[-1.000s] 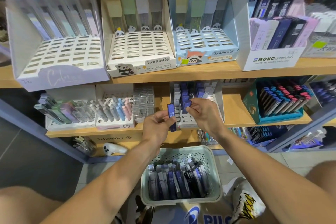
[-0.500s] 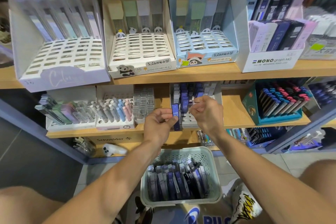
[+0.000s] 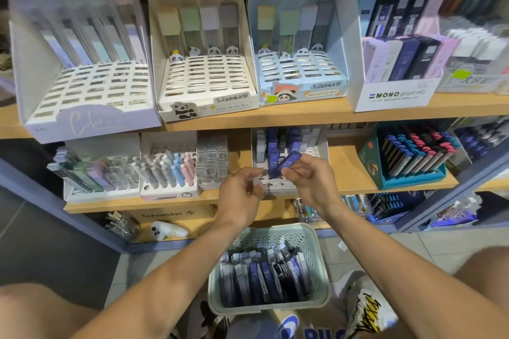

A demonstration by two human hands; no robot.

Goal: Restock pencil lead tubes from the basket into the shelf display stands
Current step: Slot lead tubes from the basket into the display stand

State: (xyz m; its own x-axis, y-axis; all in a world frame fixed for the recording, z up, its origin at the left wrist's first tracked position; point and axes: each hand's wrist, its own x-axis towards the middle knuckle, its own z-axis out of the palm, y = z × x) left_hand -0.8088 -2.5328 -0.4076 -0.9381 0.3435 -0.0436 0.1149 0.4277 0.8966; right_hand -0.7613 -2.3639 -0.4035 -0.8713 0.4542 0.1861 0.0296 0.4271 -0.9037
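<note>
The wooden shelf [image 3: 355, 170] carried the white display stand [image 3: 281, 181] at mid height, its back rows already filled with upright tubes, so new stock evidently went into the front slots. Below it, between the person's forearms, sat the pale green basket [image 3: 268, 270], well stocked with lead tubes and near enough for quick refills. The right hand [image 3: 309, 179] pinched a purple lead tube [image 3: 287, 164] by its lower end, tilted over the stand, probably lining it up. The left hand [image 3: 242, 195] hovered beside it, fingers loosely curled, apparently holding nothing.
</note>
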